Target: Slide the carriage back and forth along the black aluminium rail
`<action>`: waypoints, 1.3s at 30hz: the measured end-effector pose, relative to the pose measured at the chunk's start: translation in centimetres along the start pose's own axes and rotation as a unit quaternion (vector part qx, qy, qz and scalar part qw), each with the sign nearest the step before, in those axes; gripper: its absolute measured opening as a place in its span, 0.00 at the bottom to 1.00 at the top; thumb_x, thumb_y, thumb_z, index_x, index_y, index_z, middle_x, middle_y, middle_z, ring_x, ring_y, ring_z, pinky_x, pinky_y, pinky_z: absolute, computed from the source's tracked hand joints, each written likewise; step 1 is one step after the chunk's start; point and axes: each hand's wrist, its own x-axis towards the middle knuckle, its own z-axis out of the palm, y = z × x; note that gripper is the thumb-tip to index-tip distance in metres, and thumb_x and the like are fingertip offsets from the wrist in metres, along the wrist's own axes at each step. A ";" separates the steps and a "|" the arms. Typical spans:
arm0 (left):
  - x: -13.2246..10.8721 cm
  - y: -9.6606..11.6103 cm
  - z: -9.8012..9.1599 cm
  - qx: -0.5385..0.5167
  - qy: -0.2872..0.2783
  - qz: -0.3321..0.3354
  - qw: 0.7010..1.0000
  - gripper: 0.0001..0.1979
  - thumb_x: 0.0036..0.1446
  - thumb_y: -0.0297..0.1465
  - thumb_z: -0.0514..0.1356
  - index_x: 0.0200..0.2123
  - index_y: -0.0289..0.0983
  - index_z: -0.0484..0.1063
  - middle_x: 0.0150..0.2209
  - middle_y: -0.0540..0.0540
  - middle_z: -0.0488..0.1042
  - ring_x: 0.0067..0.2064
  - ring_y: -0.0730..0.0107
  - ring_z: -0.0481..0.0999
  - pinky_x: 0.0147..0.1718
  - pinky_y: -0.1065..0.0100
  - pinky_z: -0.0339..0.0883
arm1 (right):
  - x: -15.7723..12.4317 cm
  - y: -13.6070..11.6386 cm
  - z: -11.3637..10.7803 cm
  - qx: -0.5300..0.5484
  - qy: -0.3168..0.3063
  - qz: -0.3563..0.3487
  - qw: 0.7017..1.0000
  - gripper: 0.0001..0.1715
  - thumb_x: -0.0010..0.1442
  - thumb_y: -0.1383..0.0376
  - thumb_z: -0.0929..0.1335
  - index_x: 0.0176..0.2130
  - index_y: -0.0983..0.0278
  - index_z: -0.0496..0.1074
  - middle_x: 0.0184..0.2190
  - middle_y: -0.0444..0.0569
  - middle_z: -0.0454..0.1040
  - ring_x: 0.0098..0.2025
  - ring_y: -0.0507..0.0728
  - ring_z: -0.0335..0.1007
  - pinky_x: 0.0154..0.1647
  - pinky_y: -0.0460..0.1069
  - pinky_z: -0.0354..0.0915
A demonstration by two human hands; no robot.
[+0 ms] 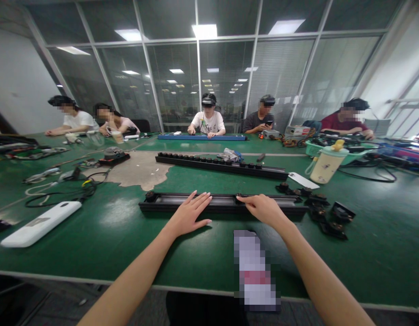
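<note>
**A left hand (189,215) and a right hand (265,209) were at a long black rail (226,211)**

The rail was a narrow, straight trough with raised dark walls and a dull silvery strip along its floor. It lay crosswise under both hands, its ends reaching out past them on either side. The left hand lay palm down across it, fingers extended and thumb spread away. The right hand's index finger touched a small black block (238,198) seated in the trough, its other fingers curled; whether it pinched or only pressed could not be told. An end block (150,196) sat in the rail left of the left hand. Loose black pieces (318,212) lay right of the right hand, and a second black rail (209,163) lay beyond both.
</note>
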 end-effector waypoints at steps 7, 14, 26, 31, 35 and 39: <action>0.0 0.0 0.0 -0.001 -0.002 -0.002 1.000 0.40 0.69 0.51 0.50 0.74 0.38 0.43 0.72 0.40 0.54 0.73 0.59 0.53 0.73 0.50 0.38 | 0.1 0.6 0.0 0.015 -0.005 -0.005 1.000 0.28 0.68 0.65 0.60 0.62 0.46 0.72 0.48 0.46 0.82 0.47 0.59 0.78 0.46 0.51 0.66; 0.0 0.1 -0.1 0.002 0.003 0.000 1.000 0.39 0.69 0.51 0.50 0.74 0.38 0.44 0.72 0.39 0.55 0.73 0.58 0.54 0.73 0.50 0.39 | 0.3 1.6 -0.2 0.035 -0.015 -0.014 0.999 0.28 0.67 0.65 0.60 0.61 0.46 0.73 0.47 0.45 0.82 0.46 0.59 0.78 0.44 0.49 0.65; 0.0 0.0 0.0 0.007 -0.005 -0.002 1.000 0.38 0.69 0.51 0.49 0.74 0.37 0.46 0.72 0.40 0.54 0.73 0.59 0.53 0.73 0.50 0.38 | 0.2 1.8 -0.5 0.066 -0.017 -0.018 0.998 0.29 0.65 0.66 0.60 0.60 0.48 0.74 0.49 0.44 0.82 0.45 0.58 0.78 0.44 0.49 0.65; 0.0 0.0 0.0 0.003 0.002 -0.002 1.000 0.38 0.69 0.51 0.49 0.74 0.38 0.45 0.72 0.40 0.54 0.73 0.59 0.53 0.73 0.50 0.38 | 0.0 1.7 -0.3 0.028 -0.017 -0.027 0.999 0.29 0.66 0.65 0.61 0.61 0.49 0.73 0.44 0.46 0.83 0.41 0.58 0.78 0.42 0.49 0.64; 0.0 0.0 -0.1 0.006 -0.001 -0.001 1.000 0.38 0.69 0.51 0.50 0.74 0.38 0.46 0.72 0.40 0.54 0.73 0.59 0.53 0.73 0.51 0.38 | -0.3 1.5 0.1 -0.011 0.015 -0.058 0.998 0.27 0.67 0.61 0.61 0.62 0.53 0.73 0.39 0.49 0.83 0.40 0.58 0.78 0.41 0.48 0.64; 0.0 0.0 0.0 0.007 0.000 0.001 1.000 0.38 0.69 0.51 0.50 0.74 0.37 0.47 0.72 0.39 0.55 0.73 0.59 0.54 0.73 0.51 0.38 | -0.2 1.6 0.7 0.017 0.062 -0.052 0.997 0.24 0.71 0.56 0.60 0.60 0.55 0.74 0.33 0.46 0.82 0.36 0.57 0.78 0.37 0.48 0.63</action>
